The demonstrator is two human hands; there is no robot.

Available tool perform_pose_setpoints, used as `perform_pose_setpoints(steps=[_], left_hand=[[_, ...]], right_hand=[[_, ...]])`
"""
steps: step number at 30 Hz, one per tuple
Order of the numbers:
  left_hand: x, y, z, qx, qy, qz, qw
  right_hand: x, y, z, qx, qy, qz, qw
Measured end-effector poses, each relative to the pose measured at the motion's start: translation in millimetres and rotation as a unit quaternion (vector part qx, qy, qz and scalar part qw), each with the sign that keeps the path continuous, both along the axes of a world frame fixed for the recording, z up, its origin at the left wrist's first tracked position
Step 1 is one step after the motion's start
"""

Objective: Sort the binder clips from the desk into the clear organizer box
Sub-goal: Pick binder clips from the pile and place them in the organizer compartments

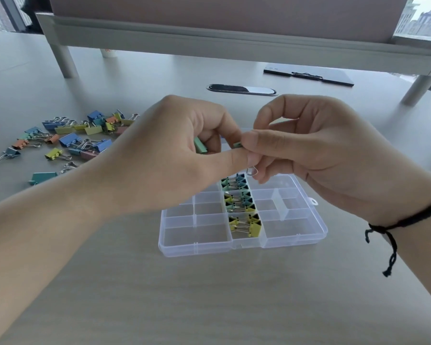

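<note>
My left hand (174, 150) and my right hand (309, 145) meet above the far end of the clear organizer box (296, 235). The left hand's curled fingers hold a green binder clip (200, 145). The right hand pinches a second small green clip (237, 144), whose wire handle (252, 171) hangs below the fingers. The left thumb touches that clip too. The box's middle column holds teal clips (234, 183), mixed green and yellow clips (239, 201) and yellow clips (245, 225). A loose pile of coloured clips (72, 135) lies on the desk at the left.
A grey monitor riser (234, 43) spans the back of the desk on legs. Under it lie a black clipboard (309, 75), a cable grommet (241, 89) and a white cup (108, 53). A black cord bracelet (393, 227) circles my right wrist.
</note>
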State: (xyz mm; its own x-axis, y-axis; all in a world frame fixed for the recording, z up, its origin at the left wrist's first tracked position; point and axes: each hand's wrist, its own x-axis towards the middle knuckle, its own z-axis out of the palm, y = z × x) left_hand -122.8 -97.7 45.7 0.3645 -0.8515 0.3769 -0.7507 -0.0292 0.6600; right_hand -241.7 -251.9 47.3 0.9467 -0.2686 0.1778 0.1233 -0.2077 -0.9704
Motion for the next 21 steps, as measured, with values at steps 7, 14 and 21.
perform_pose_setpoints(steps=[7, 14, 21], left_hand=[[1.1, -0.2, 0.6, 0.039, 0.004, -0.012, 0.999], [2.2, 4.7, 3.0, 0.085, -0.003, -0.066, 0.994], [-8.1, 2.8, -1.0, 0.167, -0.006, -0.094, 0.981]], right_hand=[[-4.1, -1.2, 4.4, -0.151, 0.075, 0.026, 0.985], [-10.3, 0.2, 9.7, -0.272, 0.170, 0.077, 0.944], [-9.2, 6.8, 6.4, -0.306, 0.198, 0.096, 0.926]])
